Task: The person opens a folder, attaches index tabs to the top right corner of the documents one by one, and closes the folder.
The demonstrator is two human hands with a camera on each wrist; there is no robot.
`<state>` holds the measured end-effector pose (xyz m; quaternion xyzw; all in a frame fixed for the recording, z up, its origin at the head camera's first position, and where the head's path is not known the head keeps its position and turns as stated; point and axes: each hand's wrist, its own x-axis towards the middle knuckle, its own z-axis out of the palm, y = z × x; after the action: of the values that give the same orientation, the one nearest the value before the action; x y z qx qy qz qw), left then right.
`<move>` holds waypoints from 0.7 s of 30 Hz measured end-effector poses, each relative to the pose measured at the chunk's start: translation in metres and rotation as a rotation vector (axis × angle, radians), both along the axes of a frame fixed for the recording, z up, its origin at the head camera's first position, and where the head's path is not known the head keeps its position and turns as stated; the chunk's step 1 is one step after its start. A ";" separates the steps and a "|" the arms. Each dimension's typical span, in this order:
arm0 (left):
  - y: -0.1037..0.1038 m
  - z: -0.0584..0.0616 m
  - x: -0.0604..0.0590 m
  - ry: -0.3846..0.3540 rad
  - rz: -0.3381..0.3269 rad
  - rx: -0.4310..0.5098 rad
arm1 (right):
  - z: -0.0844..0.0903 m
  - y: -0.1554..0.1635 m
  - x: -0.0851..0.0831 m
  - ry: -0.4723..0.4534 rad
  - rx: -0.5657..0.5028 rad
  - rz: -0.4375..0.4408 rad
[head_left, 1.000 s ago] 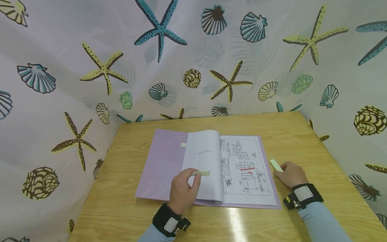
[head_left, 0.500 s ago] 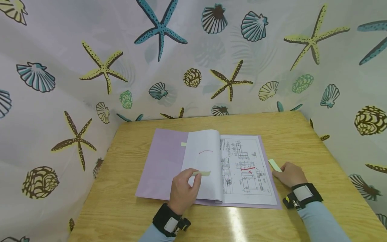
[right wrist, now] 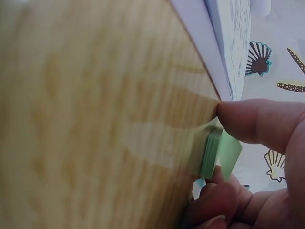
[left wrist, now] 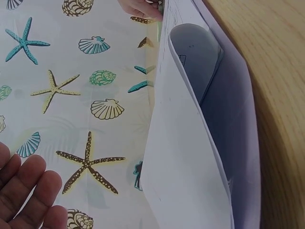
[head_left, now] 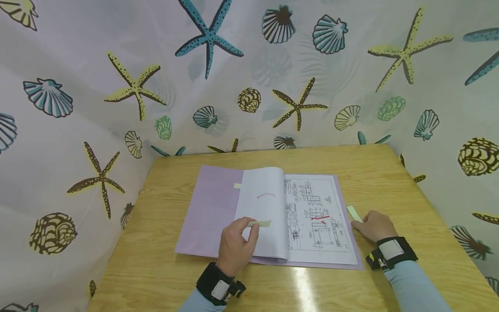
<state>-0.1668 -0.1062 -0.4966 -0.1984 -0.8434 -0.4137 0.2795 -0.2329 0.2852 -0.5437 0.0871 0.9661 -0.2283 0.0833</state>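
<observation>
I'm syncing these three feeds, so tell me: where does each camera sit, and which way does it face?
Head: above, facing forward and down at the open folder on the table; shows left hand and right hand.
Left wrist: low by the folder's pages, facing the curtain; fingertips show.
Right wrist: at the tabletop, facing the green sticky-note pad; fingers pinch it.
Shared: the folder appears in all three.

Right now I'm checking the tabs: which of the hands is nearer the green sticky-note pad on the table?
Right. The right hand pinches the green sticky-note pad beside the open folder; the left hand holds a separate green tab across the pages.
</observation>
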 end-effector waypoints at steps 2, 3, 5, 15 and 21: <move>0.000 0.000 0.000 0.001 -0.001 0.002 | 0.001 0.000 0.000 -0.002 -0.001 -0.001; 0.000 0.000 0.000 0.002 -0.001 0.002 | 0.001 0.000 0.001 -0.004 0.000 -0.001; -0.001 -0.001 0.000 0.004 -0.003 0.002 | 0.001 0.001 0.001 -0.006 0.000 0.001; -0.002 -0.002 -0.001 0.003 0.004 -0.002 | 0.007 0.003 0.002 0.017 -0.026 0.022; -0.001 0.000 0.000 -0.008 0.005 -0.006 | 0.044 -0.030 0.008 0.235 -0.137 0.156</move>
<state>-0.1671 -0.1076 -0.4965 -0.1954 -0.8462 -0.4115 0.2764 -0.2250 0.2554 -0.4996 -0.0216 0.9552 -0.2951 -0.0068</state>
